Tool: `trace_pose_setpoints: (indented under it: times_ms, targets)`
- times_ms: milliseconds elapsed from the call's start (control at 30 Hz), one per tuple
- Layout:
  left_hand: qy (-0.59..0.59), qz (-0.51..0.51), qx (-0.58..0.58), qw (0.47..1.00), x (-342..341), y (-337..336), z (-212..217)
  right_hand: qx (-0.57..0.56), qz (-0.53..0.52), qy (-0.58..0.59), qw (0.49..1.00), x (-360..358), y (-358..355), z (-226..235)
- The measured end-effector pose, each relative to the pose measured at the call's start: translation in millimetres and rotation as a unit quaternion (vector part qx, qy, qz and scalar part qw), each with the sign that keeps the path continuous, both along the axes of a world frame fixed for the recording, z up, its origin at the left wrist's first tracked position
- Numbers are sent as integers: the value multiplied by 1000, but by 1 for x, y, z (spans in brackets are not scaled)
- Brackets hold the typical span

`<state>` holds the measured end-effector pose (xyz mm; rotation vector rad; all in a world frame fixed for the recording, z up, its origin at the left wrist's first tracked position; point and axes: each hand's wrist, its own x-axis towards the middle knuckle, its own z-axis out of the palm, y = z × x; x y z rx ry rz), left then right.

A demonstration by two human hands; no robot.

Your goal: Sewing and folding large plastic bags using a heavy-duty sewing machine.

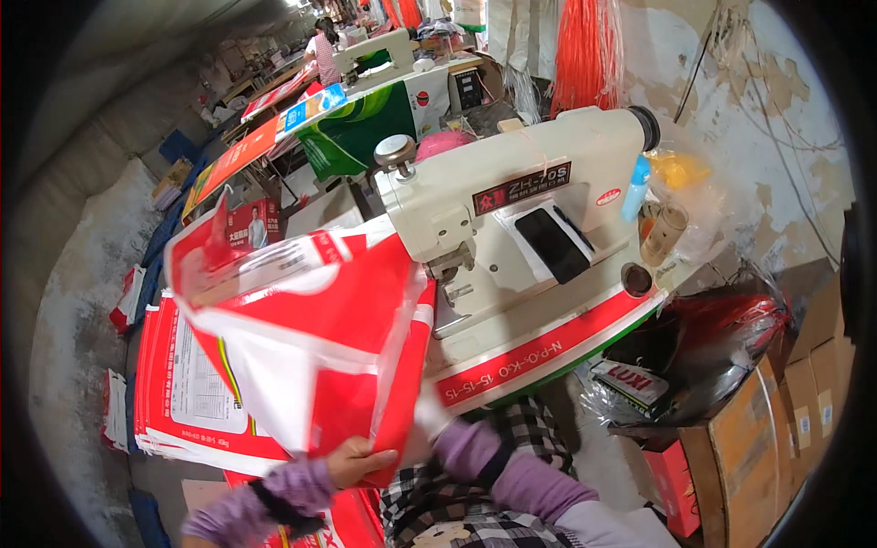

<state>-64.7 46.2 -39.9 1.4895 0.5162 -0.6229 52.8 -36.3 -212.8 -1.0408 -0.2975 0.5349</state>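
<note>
A large red and white woven sack (315, 333) is raised in front of me, its top edge leaning against the head of a cream industrial sewing machine (512, 210). My left hand (358, 459) grips the sack's lower edge with the fingers curled over it. My right hand is hidden behind the sack; only its purple sleeve (512, 470) shows, reaching up under the sack's right side near the needle area (452, 274). A dark phone (552, 245) lies on the machine bed.
A stack of flat red and white sacks (187, 393) lies at my left. A blue bottle (636, 187) and a glass (664, 236) stand on the machine table. Cardboard boxes (776, 429) and a dark plastic bag (703, 356) sit at right. Another person (322, 47) works far back.
</note>
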Motion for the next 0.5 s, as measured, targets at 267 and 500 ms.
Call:
trace_pose_setpoints:
  times_ms: [267, 500]
  targets:
    - [-177, -97, -3, 979, 38, -27, 23, 121, 98, 263, 952, 8, -90, 100]
    - [-430, -537, 460, 561, 126, -82, 44, -148, 54, -151, 976, -47, -105, 64]
